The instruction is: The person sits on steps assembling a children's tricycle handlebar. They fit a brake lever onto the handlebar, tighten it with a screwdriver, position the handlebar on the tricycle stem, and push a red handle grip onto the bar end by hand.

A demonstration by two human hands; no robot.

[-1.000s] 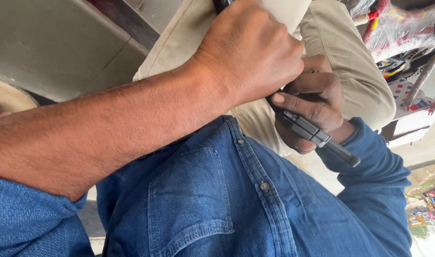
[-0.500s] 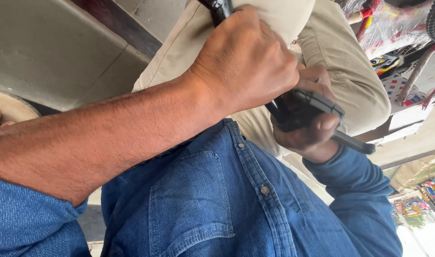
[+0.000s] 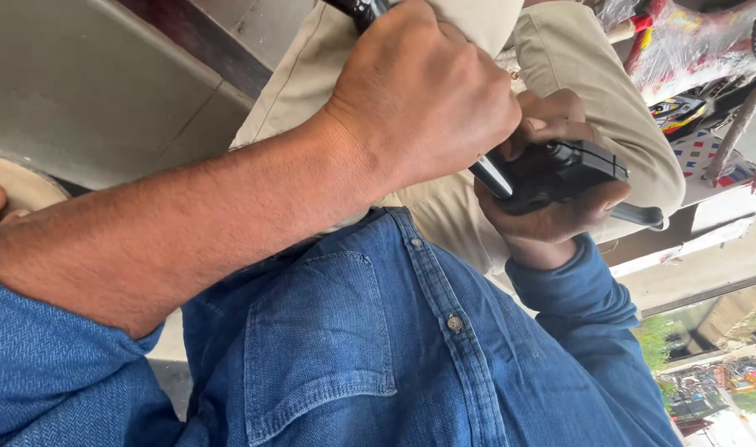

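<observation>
1. My left hand (image 3: 423, 95) is closed into a full fist around the handle of a tool (image 3: 487, 175). All its fingers are wrapped tight, and only the dark handle end and a short bit of bright shaft show.
2. My right hand (image 3: 552, 228) cups a black device (image 3: 560, 170) from below. Its fingers curl up around the case with the thumb on the near edge, so it is a firm hold.
3. The device sits over my lap, just above the trousers (image 3: 597, 95) and in front of my shirt (image 3: 353, 348). The two hands touch there.
4. The shaft meets the device right under my left knuckles. I cannot tell where the tip sits.
5. As I judge it, the work goes best with the shaft held in line with the device. The push should come straight down the handle, and the right hand should brace against the thigh.
6. The risk I see is the tip skidding off towards the right fingers, so I would press lightly and tilt my head to bring the contact point into view.
</observation>
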